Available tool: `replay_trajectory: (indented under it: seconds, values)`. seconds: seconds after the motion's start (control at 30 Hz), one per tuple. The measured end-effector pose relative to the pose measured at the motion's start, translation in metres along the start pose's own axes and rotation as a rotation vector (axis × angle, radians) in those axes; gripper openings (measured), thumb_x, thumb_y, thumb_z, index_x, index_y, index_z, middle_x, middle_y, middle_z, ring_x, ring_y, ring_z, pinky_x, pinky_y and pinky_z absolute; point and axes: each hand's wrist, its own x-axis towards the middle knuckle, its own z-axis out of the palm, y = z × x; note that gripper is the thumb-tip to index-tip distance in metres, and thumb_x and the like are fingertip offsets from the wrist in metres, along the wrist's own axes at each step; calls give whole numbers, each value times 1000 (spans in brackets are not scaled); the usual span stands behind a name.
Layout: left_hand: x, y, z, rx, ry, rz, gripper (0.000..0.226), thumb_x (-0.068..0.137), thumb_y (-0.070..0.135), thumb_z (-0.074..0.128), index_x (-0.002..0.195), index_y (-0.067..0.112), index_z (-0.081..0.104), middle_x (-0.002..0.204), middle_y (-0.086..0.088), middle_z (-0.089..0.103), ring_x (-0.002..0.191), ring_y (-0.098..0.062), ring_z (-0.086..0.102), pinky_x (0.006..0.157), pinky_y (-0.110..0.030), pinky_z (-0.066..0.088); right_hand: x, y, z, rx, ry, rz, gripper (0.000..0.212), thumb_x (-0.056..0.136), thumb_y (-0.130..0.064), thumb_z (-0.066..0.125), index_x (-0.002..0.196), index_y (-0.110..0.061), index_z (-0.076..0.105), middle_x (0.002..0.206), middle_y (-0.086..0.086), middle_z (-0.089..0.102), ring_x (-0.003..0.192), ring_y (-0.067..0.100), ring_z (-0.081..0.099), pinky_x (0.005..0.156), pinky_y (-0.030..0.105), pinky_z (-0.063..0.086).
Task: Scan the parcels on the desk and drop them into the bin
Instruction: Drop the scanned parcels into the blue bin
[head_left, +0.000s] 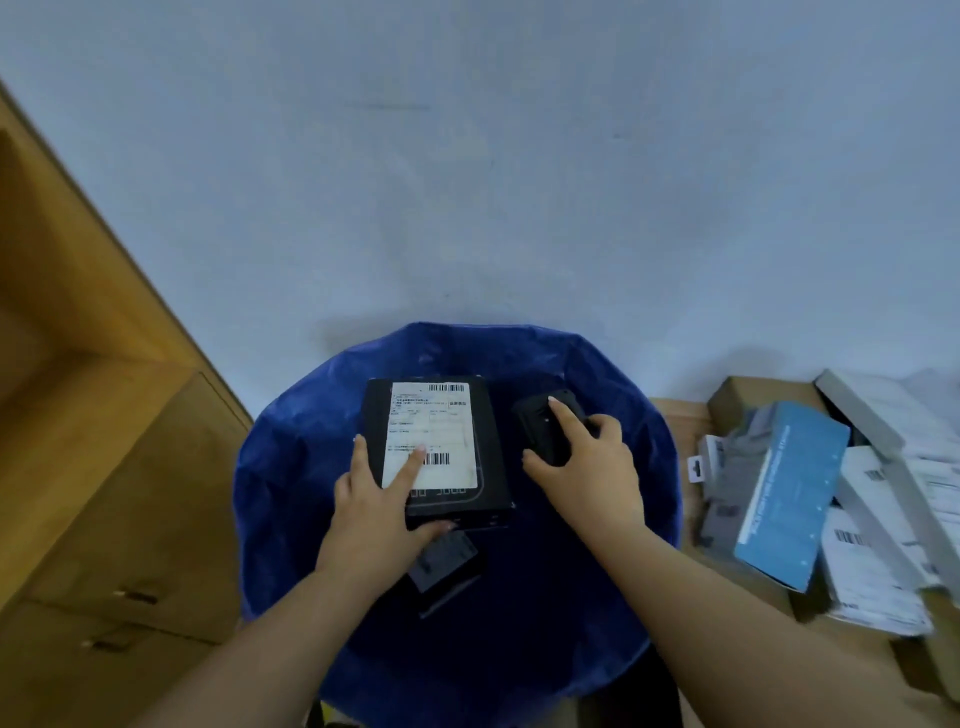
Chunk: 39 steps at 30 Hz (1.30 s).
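A black parcel (483, 431) with a white shipping label hangs flat over the open bin (291, 467), which is lined with a blue bag. My left hand (374, 509) grips the parcel at its near left corner, thumb under the front edge and forefinger lying on the label by a barcode. My right hand (587, 462) holds a black handheld scanner (545, 415) just right of the parcel, forefinger on top of it. Another dark parcel (441, 566) lies down inside the bin below my left hand.
A wooden desk (675, 410) at the right carries a heap of parcels: a blue box (789, 493), white boxes (872, 561), a cardboard box (737, 395). A wooden cabinet (114, 467) with drawer handles stands left of the bin. A pale wall rises behind.
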Motion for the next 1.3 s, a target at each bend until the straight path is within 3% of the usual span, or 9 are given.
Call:
replay_trajectory:
  seconds: [0.3,0.63,1.07,1.3]
  values:
    - [68,-47,73,48,-248,-18,93,82,68,61,153,49,4,158,-11,-28,143,-34,3,114,-48,30,39,28,94,-29,-104,191,73,86,-57,65,151,-46,34,145,6,33,123,32,45,104,48,43]
    - [133,-113,194,105,-467,22,95,82,63,65,154,47,5,158,-12,-27,144,-38,1,117,-49,23,52,103,235,-5,-227,421,75,88,-57,64,153,-44,29,149,11,28,123,33,44,100,50,47]
    - [174,-154,297,63,-472,52,97,75,52,78,154,42,22,160,-8,-15,143,-33,2,119,-49,18,51,169,321,4,-294,541,76,89,-58,62,155,-44,27,145,11,29,121,33,45,101,47,47]
    - [174,-167,307,125,-512,27,105,73,50,81,154,42,15,157,-8,-18,142,-34,1,116,-50,24,50,175,340,27,-344,569,76,90,-57,60,155,-45,23,144,10,28,123,32,43,103,50,45]
